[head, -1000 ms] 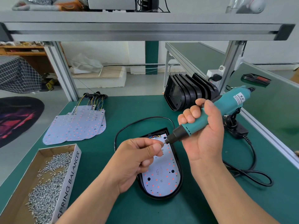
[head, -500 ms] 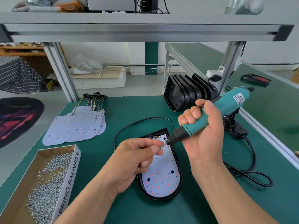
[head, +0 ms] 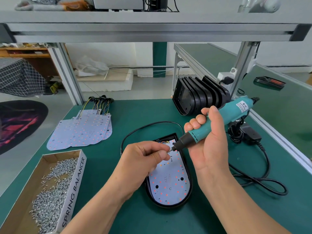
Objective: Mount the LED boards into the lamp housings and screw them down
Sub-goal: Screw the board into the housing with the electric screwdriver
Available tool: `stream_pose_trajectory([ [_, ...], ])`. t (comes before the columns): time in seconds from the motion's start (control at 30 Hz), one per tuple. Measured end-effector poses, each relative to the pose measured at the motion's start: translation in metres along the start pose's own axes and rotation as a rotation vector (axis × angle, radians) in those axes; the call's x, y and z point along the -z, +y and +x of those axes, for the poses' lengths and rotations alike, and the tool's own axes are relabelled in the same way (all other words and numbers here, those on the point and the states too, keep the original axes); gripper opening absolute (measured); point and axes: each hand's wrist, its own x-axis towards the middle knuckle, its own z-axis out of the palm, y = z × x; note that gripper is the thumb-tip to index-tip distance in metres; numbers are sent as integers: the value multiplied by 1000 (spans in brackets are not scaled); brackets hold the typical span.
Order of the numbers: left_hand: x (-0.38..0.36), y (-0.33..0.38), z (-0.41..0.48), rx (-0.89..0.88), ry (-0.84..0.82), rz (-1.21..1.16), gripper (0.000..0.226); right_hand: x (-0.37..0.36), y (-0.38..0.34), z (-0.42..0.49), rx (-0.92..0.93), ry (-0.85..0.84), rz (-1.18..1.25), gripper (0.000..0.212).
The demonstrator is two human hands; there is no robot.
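Leftmost, a cardboard box (head: 74, 188) lettered SPRING BALANCER is set on the green bench (head: 135, 114), and loose silver screws (head: 50, 196) are heaped in it. Behind it, a fanned stack of white LED boards (head: 81, 130) with coloured wire tails is laid flat. Near the middle, the left hand (head: 143, 162) is curled, and a single screw (head: 169, 150) is pinched between its thumb and forefinger and held at the bit tip. Beneath that hand a black lamp housing (head: 168, 206) is laid flat on the bench, and one LED board (head: 170, 183) is seated inside it, its far end partly hidden by the fingers. To the right, a teal electric screwdriver (head: 211, 125) is gripped in the right hand (head: 209, 146), fingers wrapped round the barrel, with the bit slanted down and leftward over the board's far end. Further right and back, a row of black housings (head: 199, 97) is stood on edge, and a black power adapter (head: 249, 135) with its looped cable is laid on the bench.
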Motion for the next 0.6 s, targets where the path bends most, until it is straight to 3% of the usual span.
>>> stream_pose_trajectory([
  [0.17,0,0,0,18,-25,-41,16,2,-1,2,-1,32,35,21],
  [0.23,7,0,3,34,38,-36,15,2,-2,3,3,31,41,20],
  [0.33,31,-2,12,43,212,299,30,3,-4,3,13,18,46,19],
  [0.43,45,-6,13,82,283,613,35,4,-6,3,25,9,27,17],
  [0.53,42,-9,13,127,186,629,47,4,-5,2,28,-3,20,16],
  [0.6,37,-8,12,166,94,519,46,4,-4,2,29,-10,13,15],
])
